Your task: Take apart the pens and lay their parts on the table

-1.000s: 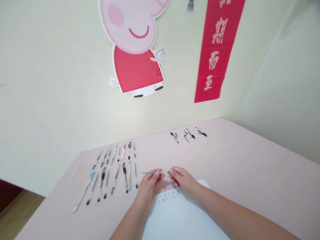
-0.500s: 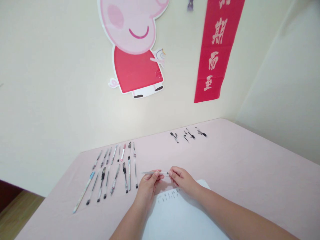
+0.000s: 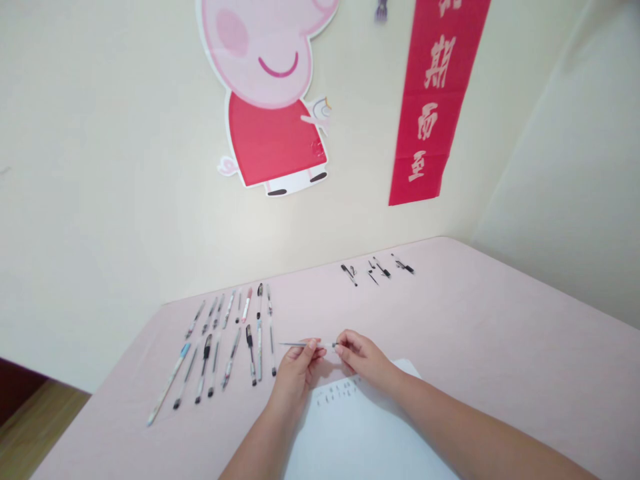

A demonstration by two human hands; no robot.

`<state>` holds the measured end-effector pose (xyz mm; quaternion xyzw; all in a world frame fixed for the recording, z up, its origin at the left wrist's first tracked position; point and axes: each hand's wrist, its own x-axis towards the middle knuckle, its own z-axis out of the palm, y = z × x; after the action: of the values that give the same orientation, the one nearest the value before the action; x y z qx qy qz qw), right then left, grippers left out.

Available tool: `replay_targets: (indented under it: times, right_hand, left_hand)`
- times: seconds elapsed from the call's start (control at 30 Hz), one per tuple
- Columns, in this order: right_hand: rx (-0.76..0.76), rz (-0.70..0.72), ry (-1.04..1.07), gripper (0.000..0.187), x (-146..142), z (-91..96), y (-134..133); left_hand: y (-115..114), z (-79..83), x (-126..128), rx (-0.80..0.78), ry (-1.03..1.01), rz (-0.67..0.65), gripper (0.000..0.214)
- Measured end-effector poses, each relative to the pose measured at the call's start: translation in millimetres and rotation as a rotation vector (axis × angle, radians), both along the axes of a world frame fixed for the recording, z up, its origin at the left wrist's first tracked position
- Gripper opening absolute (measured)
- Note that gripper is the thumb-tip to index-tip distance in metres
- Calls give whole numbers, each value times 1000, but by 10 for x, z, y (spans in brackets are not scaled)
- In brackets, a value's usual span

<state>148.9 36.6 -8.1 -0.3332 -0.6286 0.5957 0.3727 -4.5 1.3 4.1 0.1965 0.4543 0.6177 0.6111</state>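
Note:
Both my hands hold one thin pen [image 3: 300, 345] level above the pink table [image 3: 490, 333]. My left hand [image 3: 296, 370] pinches its middle, with the tip sticking out to the left. My right hand [image 3: 363, 357] pinches the pen's right end with closed fingers. A white sheet of paper [image 3: 360, 433] with small rows of writing near its far edge lies under my wrists. Left of my hands, several pens [image 3: 225, 340] lie side by side in two rows.
Several small dark pen parts [image 3: 377, 269] lie near the table's far edge. A cartoon pig cutout [image 3: 273, 93] and a red banner [image 3: 430, 100] with gold characters hang on the cream wall. The table's left edge drops to a wooden floor [image 3: 30, 433].
My hands have shifted very slightly and my right fingers have closed in on the pen's end. Nothing else has moved.

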Motion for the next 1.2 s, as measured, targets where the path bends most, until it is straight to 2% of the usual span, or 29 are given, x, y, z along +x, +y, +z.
replay_targets:
  times: [0.27,0.47,0.7,0.9,1.1,1.2]
  right_hand:
    - [-65,-13,-54,54,9,1,32]
    - [-29,8,-69,48,4,-5,19]
    - [5,-56,-59,44,12,35,26]
    - [-23,-23,-124,55,29,17,29]
    - [18,-60,-85,39,21,41,20]
    - [1,-84,-84,37,21,53,26]
  left_hand:
    - [7,4,-2,-2,13,4,25]
    - [2,-12,2,9,29,-16,30]
    - [2,5,-1,2,16,-10,28]
    - [4,-3,0,-13,31,-11,27]
    - [9,-14,-6,-9,40,-6,27]
    - [13,-14,-7,-10,35,-8,26]
